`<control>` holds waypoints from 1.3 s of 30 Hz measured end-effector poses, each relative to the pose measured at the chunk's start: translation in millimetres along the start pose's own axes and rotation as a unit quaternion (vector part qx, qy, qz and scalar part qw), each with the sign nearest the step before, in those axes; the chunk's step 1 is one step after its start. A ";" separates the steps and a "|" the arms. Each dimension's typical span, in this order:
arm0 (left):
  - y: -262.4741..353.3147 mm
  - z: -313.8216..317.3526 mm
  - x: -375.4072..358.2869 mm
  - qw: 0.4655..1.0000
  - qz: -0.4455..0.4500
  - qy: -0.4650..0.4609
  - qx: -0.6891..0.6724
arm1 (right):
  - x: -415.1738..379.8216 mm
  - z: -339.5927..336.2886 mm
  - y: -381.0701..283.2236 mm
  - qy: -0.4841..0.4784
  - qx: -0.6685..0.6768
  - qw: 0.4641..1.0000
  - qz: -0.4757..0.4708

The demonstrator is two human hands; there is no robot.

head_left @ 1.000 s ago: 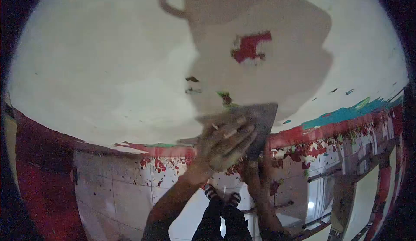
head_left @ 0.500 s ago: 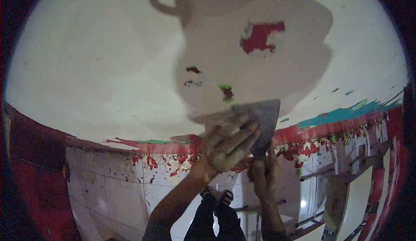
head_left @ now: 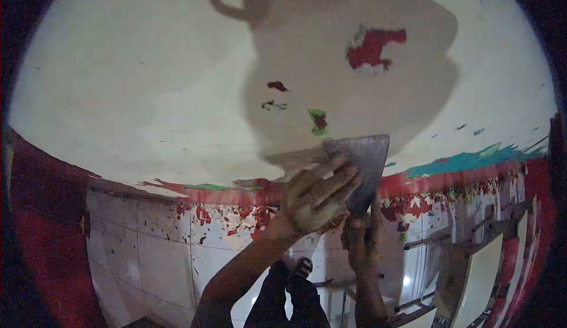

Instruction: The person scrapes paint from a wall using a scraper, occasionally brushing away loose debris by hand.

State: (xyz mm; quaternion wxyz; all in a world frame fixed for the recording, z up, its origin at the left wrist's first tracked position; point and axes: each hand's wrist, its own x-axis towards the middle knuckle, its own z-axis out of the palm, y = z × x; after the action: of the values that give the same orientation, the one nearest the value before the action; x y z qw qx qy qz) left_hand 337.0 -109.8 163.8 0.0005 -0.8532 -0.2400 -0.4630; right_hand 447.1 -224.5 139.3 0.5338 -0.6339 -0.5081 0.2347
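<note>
A scraper with a wide grey metal blade (head_left: 373, 157) is against the pale painted wall (head_left: 147, 92), its broad edge upward. My right hand (head_left: 360, 236) is wrapped round its lower end, where the handle is mostly hidden. My left hand (head_left: 316, 198) lies with fingers stretched out over the left part of the blade. Just above the blade is a small bare spot of green and dark red (head_left: 319, 121). Higher up is a larger red patch (head_left: 375, 49) where the pale coat is gone.
A red and teal band (head_left: 455, 161) with ragged paint edges runs along the wall's lower part. Red and pale paint flakes (head_left: 254, 219) are scattered on the tiled floor (head_left: 159, 245). Long boards and frames (head_left: 478, 275) stand at lower right. My shadow falls across the wall.
The view has shifted slightly, so the wall patches, scraper and both hands appear a little further right. My hold on the scraper looks the same.
</note>
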 end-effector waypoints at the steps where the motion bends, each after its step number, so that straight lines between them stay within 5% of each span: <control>1: -3.6 -2.9 2.0 1.000 0.022 0.012 0.009 | 0.5 0.3 -0.5 -0.001 -0.007 1.000 0.002; 7: 2.8 11.9 1.8 0.995 0.032 0.091 -0.026 | -6.7 0.6 5.0 0.022 0.046 0.997 0.049; 13: -1.5 -6.5 -4.1 0.988 0.053 -0.061 0.129 | -0.6 -1.6 0.6 0.021 0.026 0.998 0.053; 18: -4.8 -20.9 14.1 0.999 0.027 0.016 0.013 | 8.4 3.1 -9.6 0.002 -0.023 0.999 0.029; 23: -11.6 -9.5 5.0 0.998 0.046 0.034 0.024 | 7.4 11.0 -15.2 0.041 0.113 0.987 0.106; 25: -10.5 -11.2 2.3 0.998 0.041 0.013 0.047 | 9.1 12.8 -10.3 0.044 0.049 0.997 0.028; 27: -3.6 -21.8 3.1 0.995 0.034 -0.030 0.086 | 3.0 9.4 -9.3 0.045 0.061 0.996 0.052; 30: -4.7 -2.9 2.8 0.999 0.020 0.037 0.030 | -1.1 4.3 -7.4 0.035 0.120 0.985 0.115; 39: -7.6 -24.5 12.0 0.999 0.041 0.000 0.020 | 0.1 15.5 -15.2 0.024 0.070 0.996 0.041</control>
State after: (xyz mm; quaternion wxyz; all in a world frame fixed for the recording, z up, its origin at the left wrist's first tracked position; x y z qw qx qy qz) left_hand 320.0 -103.6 185.6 0.0366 -0.8622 -0.2139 -0.4578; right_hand 428.1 -218.9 148.3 0.5789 -0.6210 -0.4507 0.2759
